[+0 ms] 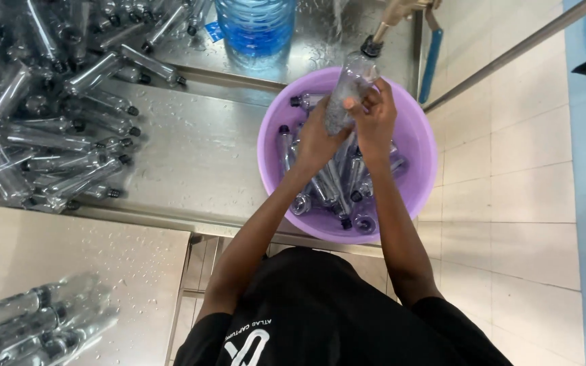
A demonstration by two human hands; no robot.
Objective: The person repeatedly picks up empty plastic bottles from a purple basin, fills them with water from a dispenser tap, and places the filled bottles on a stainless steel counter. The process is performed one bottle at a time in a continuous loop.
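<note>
1. The clear plastic bottle [348,88] with a black cap is held up over the purple basin [418,129], its cap end tilted toward the brass tap [396,12] just above it. It looks thin-walled and light, likely empty or close to it, so I'd judge it dents easily under a hard squeeze.
2. It is wet, and so is everything round it, so the smooth wall should be slippery. The lower half of the body, where both hands already sit, seems the sensible place to take it; the neck under the cap would give a firmer ridge.
3. The left hand [320,139] wraps the bottle's lower part from the left side, fingers curled shut around it.
4. The right hand [374,115] closes on the same bottle from the right, a little higher, fingers folded over its wall.
5. Both forearms reach forward and slightly inward, meeting over the basin, elbows bent near the body.
6. More capped bottles [337,190] lie inside the basin.
7. To the left, a heap of similar bottles [49,122] lies on the wet steel counter [191,149]; a big blue water jug [256,24] stands behind.
</note>
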